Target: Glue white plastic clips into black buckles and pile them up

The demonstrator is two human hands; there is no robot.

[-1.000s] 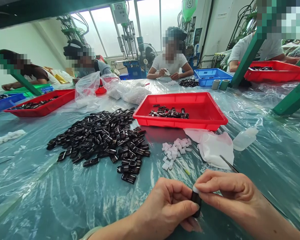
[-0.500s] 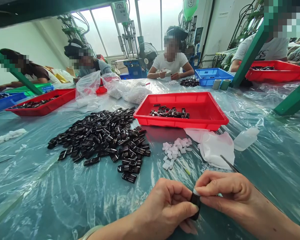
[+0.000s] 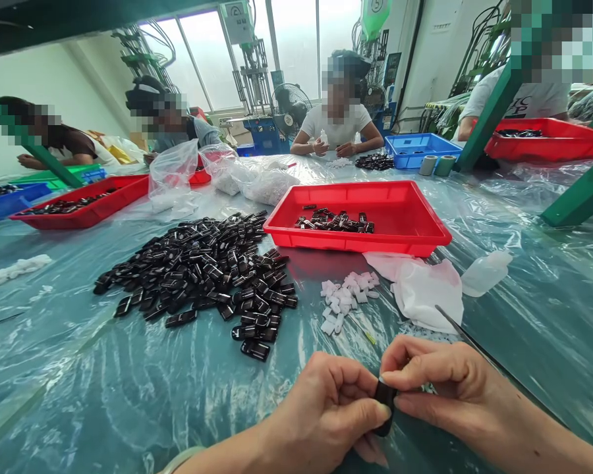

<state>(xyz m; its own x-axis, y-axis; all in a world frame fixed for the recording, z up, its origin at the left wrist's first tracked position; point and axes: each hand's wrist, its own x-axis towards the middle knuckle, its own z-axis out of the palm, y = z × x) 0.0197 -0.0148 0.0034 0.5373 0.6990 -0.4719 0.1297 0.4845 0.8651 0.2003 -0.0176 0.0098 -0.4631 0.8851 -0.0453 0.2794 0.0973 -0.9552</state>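
Note:
Near the bottom edge, my left hand is closed around a small glossy black plastic part, held upright between thumb and fingers. From the other side, my right hand pinches at the top of that part. Only a sliver of a small white piece shows under its fingertips. A thin, pointed dark metal tool, like tweezers, runs behind my right hand and along the forearm; how it is held is hidden. Ahead lie a loose heap of white pieces and a big pile of similar black parts.
A red tray with some black parts stands ahead. Right of the white pieces lie a white bag and a translucent bottle. Plastic film covers the table. Co-workers sit across, and green posts rise at the right.
The white piece between my right fingertips shows less now, and those fingers sit slightly further left. The metal tool shows more of its length. Across the table, a co-worker's hands have moved apart.

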